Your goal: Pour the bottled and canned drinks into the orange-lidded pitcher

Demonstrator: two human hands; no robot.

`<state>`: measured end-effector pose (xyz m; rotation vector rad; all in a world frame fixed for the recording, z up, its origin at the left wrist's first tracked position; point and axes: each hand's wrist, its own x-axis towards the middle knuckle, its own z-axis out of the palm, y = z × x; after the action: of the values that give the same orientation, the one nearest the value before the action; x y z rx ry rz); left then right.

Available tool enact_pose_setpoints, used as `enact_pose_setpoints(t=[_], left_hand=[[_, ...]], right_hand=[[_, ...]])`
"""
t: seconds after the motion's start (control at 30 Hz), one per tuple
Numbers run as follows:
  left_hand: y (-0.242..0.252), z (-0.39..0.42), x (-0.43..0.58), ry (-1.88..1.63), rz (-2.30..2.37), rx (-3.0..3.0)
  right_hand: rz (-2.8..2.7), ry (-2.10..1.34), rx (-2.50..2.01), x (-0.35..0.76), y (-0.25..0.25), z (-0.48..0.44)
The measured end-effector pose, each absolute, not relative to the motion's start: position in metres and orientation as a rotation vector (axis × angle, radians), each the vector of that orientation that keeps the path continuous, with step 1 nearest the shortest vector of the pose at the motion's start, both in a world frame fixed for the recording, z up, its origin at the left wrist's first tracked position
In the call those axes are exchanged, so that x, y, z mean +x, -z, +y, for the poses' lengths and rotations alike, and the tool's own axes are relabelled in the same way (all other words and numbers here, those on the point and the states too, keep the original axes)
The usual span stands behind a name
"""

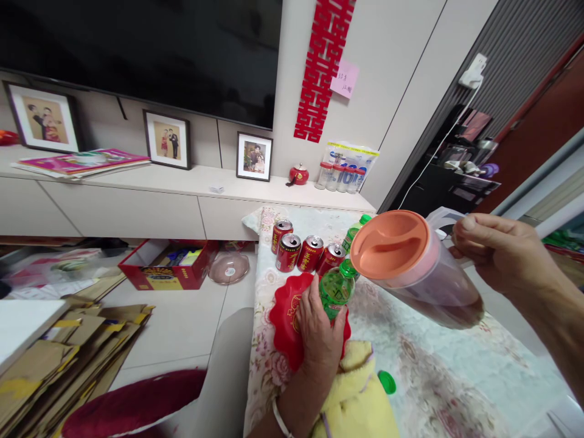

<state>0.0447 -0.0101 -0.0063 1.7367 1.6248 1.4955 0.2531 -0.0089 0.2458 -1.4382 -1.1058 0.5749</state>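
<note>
My left hand [322, 331] is wrapped round a small green plastic bottle [336, 291] whose mouth is uncapped, above a red plate [283, 316]. My right hand [499, 255] grips the handle of a clear pitcher [420, 267] with an orange lid, tilted toward the bottle's mouth. A little dark liquid lies in the pitcher. A loose green cap [387, 381] rests on the table beside a yellow cloth [356, 395].
Several red cans [301, 250] and another green bottle [356, 231] stand at the far end of the flower-patterned table [456, 377]. A low cabinet with photo frames [254, 156] runs along the wall. Flattened cardboard [68, 359] and a red box [168, 264] lie on the floor at left.
</note>
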Motion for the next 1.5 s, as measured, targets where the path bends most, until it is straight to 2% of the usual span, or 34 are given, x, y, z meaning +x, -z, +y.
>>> enact_pose_setpoints(t=[1.5], left_hand=[[0.0092, -0.0091, 0.045, -1.499, 1.619, 1.741]], right_hand=[[-1.087, -0.576, -1.449, 0.2501, -0.2452, -0.0074]])
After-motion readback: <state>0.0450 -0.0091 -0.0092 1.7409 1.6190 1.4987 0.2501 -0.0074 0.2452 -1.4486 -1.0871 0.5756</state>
